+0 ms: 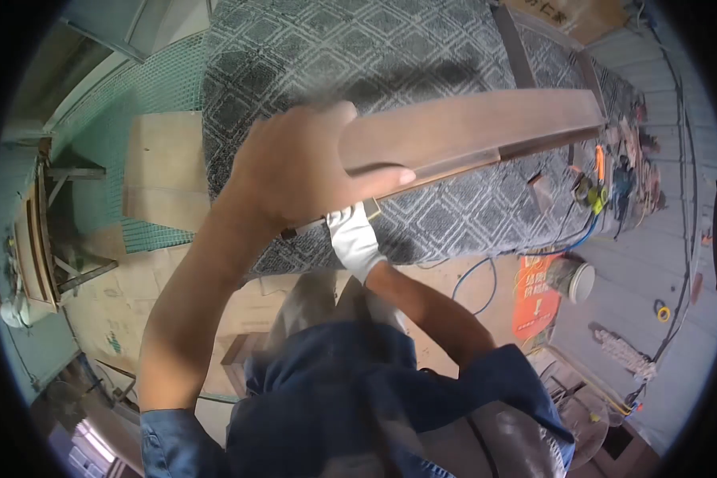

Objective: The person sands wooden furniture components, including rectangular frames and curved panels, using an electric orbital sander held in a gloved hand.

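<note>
L hand (295,171): bare, wrapped shut round the near end of a long brown wooden strip (486,127), thumb laid flat along its lower edge. Strip runs from the hand out to the R, slightly rising, far end squared off near the table's R side. It's held up off the surface, above the grey diamond-pattern carpet-covered worktable (311,48).

R hand (357,239): in a white glove, under the L hand, at the strip's near end. Mostly hidden behind L hand & strip; can't tell how far closed it is or whether it grips the wood, tho it sits right against the underside.

Both forearms come up from lower edge; blue sleeves rolled to the elbow.

Around: cluster of small hand tools w/ orange & yellow-green handles (601,187) on the table's R end, blue cable (585,235) hanging off that edge. Pale plywood panel (163,167) leaning beside table's L side. On floor to the R: orange printed bag (536,299), round grey tin w/ white lid (575,279) just beside it, white power strip (625,354) further out. Wooden frame pieces (44,231) at far L.
</note>
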Available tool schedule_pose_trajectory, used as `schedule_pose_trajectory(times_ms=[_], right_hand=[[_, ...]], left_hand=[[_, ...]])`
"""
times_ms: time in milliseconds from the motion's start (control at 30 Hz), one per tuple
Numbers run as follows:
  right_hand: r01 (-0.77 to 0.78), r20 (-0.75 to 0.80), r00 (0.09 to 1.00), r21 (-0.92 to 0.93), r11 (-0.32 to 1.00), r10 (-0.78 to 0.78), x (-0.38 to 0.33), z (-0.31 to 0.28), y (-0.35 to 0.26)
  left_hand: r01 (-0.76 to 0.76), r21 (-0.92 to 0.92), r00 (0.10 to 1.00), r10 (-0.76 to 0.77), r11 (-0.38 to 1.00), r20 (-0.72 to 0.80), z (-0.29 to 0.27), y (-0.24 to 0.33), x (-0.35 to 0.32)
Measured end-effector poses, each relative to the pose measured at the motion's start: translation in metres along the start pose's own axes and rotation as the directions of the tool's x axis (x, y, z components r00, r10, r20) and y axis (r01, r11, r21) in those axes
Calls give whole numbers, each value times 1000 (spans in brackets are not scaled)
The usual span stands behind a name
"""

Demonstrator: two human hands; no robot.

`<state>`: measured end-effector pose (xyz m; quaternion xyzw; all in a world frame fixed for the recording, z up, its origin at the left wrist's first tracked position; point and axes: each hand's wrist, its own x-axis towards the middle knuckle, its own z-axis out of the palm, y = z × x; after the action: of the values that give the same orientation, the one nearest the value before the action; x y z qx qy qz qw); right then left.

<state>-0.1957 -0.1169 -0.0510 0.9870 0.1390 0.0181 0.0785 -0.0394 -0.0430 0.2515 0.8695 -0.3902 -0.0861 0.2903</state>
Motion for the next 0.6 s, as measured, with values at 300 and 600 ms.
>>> schedule_pose_trajectory(times_ms=[300,600], right_hand=[[-217,459,886,291,932,63,13,-27,6],[-159,-10,986,279,947,169,-24,-29,129]], left_hand=[[-52,45,993,56,998,-100,-1,-3,-11],[131,103,985,-141,986,98,1,9,-10]])
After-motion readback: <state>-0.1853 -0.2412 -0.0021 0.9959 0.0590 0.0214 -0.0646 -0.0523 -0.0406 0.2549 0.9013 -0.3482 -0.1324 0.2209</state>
